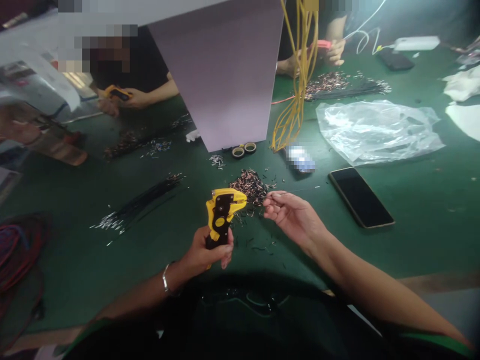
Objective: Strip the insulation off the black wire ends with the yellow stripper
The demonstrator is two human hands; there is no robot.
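My left hand (212,252) is wrapped round the grip of a yellow and black wire stripper (222,212), held upright with its jaws pointing right. Just right of the jaws, my right hand (294,215) is closed in a pinch on a thin wire (279,193), largely hidden by the fingers. Behind the stripper's head lies a heap of short black and copper-coloured wire scraps (250,182). A bundle of black wires (146,197) with bare silvery ends rests on the green table (161,270) to the left.
A phone (362,197) and a clear plastic bag (378,132) lie on the right. Two tape rolls (243,150) sit by a pale upright panel (225,75). Yellow cables (300,75) hang beside it. Co-workers' hands (137,98) are across the table. Red cables (17,250) lie at left.
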